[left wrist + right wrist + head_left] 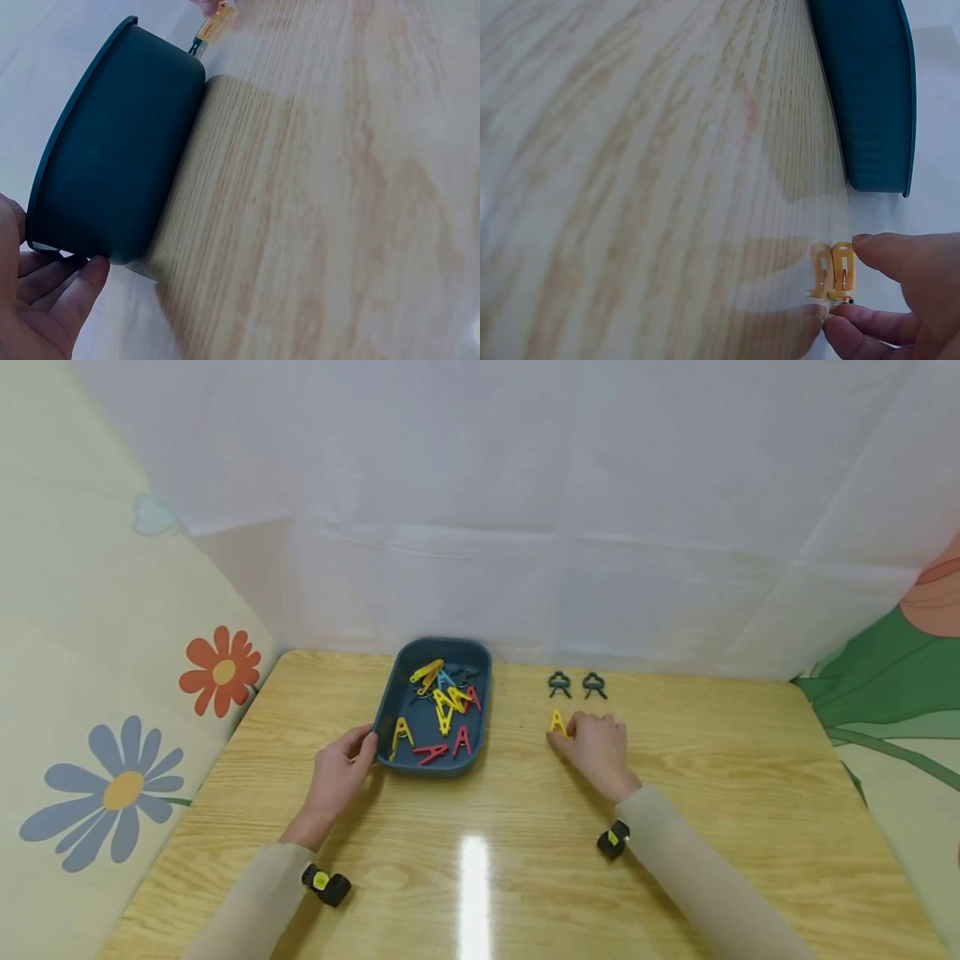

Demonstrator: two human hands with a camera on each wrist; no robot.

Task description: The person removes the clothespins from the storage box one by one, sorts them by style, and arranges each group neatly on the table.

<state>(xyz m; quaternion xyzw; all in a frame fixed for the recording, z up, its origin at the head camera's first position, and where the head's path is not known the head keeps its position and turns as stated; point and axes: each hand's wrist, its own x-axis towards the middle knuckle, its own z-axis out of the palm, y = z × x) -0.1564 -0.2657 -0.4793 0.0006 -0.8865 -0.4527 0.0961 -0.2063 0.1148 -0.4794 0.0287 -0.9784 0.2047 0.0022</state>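
A dark blue tray (431, 770) on the table contains several clothespins in yellow, red and blue, plus dark ones. My left hand (341, 777) grips its near left corner; in the left wrist view the thumb is at the rim and the fingers lie against the outer wall. To the right of the tray, my right hand (597, 750) pinches a yellow clothespin (557, 722) at the tabletop. In the right wrist view, thumb and fingertips meet the two sides of this clothespin (843, 266). Two dark green clips (559, 684) (595, 685) lie side by side just beyond it.
Light wood makes up the tabletop (712, 760), with a white sheet (450, 468) hanging along its back edge. Flower-patterned cloth (82, 652) covers the left side, and more of it is at the right. Each wrist carries a small black camera (335, 888).
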